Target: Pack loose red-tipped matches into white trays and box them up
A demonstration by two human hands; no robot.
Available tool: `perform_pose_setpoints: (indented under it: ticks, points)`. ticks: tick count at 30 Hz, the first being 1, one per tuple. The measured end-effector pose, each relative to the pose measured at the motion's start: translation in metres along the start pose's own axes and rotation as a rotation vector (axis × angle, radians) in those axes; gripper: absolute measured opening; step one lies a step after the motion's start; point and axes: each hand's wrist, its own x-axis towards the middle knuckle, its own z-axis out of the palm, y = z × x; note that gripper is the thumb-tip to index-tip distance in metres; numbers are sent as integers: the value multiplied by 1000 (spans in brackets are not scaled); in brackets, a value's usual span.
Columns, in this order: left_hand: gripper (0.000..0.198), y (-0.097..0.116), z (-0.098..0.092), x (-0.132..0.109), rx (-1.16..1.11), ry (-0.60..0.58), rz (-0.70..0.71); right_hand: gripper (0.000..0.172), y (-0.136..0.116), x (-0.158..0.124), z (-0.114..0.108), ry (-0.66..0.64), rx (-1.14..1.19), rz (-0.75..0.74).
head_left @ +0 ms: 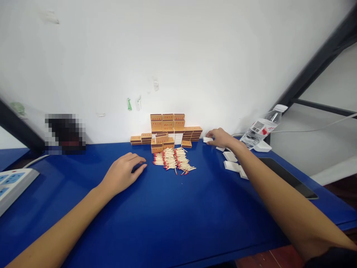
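Note:
At the wall end of the table, my right hand (220, 137) is closed with its fingertips on a small white matchbox tray (206, 140). More white matchbox trays (231, 166) lie below and beside my right forearm, which hides part of them. My left hand (124, 171) rests on the table, fingers loosely bent and thumb apart, with nothing in it. To its right lies a pile of red-tipped matches (175, 160). Behind the matches, several orange matchboxes (167, 124) are stacked against the wall, with lower rows at both sides. White trays (178, 139) show within the stack.
A clear water bottle (260, 128) leans at the right, near a white block (262, 146). A dark tablet-like slab (287, 178) lies beyond my right forearm. On the left are a power strip (16, 186) and a blurred-out dark object (65, 134). The blue table (167, 223) meets a white wall.

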Motion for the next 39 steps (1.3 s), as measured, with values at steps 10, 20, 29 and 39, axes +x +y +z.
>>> perform_pose_setpoints:
  ticks: [10, 20, 29, 39]
  points:
    - [23, 16, 1, -2, -82, 41, 56, 25, -41, -54, -24, -94, 47, -105]
    - [51, 53, 1, -6, -336, -106, 92, 28, -174, -132, 12, -227, 473, -687]
    - [23, 54, 12, -7, -333, -144, 99, 20, -89, -100, -6, -275, 346, -442]
    - [23, 55, 12, -5, -278, -128, 162, 26, -99, -102, 11, -345, 291, -436]
